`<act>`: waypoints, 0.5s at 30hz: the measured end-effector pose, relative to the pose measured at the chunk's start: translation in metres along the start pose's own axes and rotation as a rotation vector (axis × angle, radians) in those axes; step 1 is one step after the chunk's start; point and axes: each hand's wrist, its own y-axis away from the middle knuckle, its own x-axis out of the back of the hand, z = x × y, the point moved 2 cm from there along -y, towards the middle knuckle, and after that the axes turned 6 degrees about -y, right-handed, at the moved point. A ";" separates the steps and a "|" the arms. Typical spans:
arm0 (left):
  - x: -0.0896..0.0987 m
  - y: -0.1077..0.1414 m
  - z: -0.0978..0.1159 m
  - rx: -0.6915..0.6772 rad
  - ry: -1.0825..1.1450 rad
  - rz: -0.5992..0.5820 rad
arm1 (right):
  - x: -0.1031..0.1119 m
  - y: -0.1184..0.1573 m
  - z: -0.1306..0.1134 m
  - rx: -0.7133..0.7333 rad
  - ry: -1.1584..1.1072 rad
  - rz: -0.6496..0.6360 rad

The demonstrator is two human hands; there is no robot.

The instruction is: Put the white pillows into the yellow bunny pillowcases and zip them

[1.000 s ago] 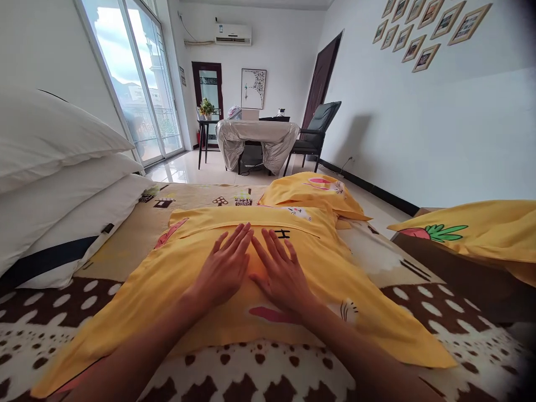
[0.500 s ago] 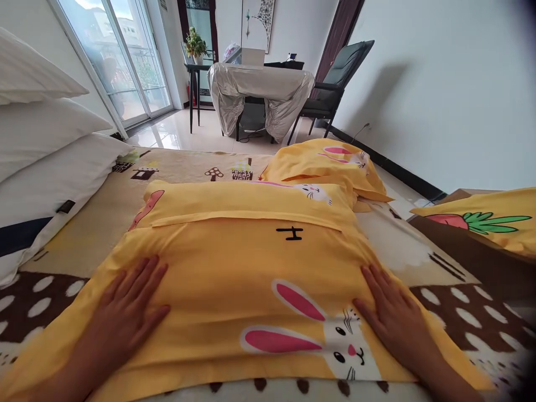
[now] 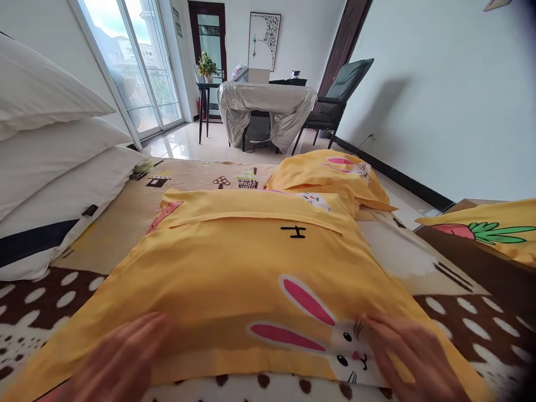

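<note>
A yellow pillowcase (image 3: 234,257) with a rabbit print and a black H lies wide across the bed, with a flap fold across its far part. Low on the left, my left hand (image 3: 121,354) is over the near left part of the cloth, blurred, its fingers stretched forward. My right hand (image 3: 414,352) is over the near right part beside the rabbit's face, also blurred, fingers stretched out and thumb apart. Neither hand visibly holds anything; whether they touch the cloth is unclear.
White pillows (image 3: 54,151) are stacked at the left. Another yellow fabric piece (image 3: 314,170) lies beyond the pillowcase. At the right, yellow cloth with a carrot print (image 3: 494,229) hangs over a brown box (image 3: 464,262). A covered table (image 3: 268,97) and chair (image 3: 335,100) stand beyond the bed.
Both hands have moved back toward me from the pillowcase's sides, the right one also slightly inward. The view has tilted up a little, and the pillowcase's far left corner looks shifted right.
</note>
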 end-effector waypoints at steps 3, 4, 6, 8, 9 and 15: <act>0.004 -0.055 0.052 -0.282 0.041 0.097 | -0.002 -0.042 -0.045 0.249 -0.097 -0.076; 0.001 -0.072 0.064 -0.294 0.027 0.120 | -0.004 -0.057 -0.057 0.279 -0.101 -0.085; -0.010 -0.099 0.081 -0.313 0.001 0.130 | -0.012 -0.082 -0.071 0.280 -0.114 -0.116; -0.026 -0.114 0.087 -0.296 -0.025 0.105 | -0.022 -0.098 -0.076 0.234 -0.153 -0.176; -0.034 -0.116 0.088 -0.275 -0.035 0.083 | -0.028 -0.103 -0.076 0.203 -0.179 -0.206; -0.056 -0.109 0.083 -0.233 0.011 0.041 | -0.060 -0.091 -0.065 0.128 -0.329 -0.156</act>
